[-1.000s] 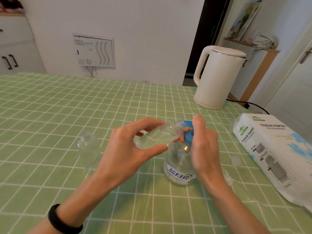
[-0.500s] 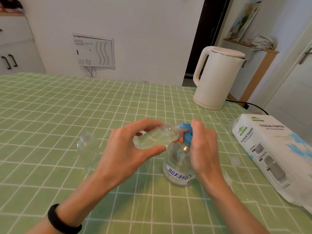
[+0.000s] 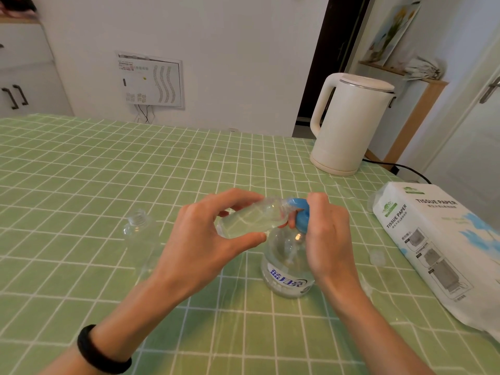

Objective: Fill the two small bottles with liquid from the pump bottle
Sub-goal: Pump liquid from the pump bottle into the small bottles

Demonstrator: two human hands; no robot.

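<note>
Pump [image 3: 297, 205] lower; bottle [image 3: 251, 219] between hands [image 3: 205, 239] [image 3: 330, 239]

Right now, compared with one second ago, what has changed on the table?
The right hand moved slightly down, pushing the blue pump head lower. Nothing was grasped or released. The left hand still holds the tilted small bottle at the nozzle; the other small bottle, kettle and tissue pack stayed.

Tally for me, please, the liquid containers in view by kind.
Small clear bottles: 2
Pump bottle: 1
Kettle: 1
Total: 4
</note>
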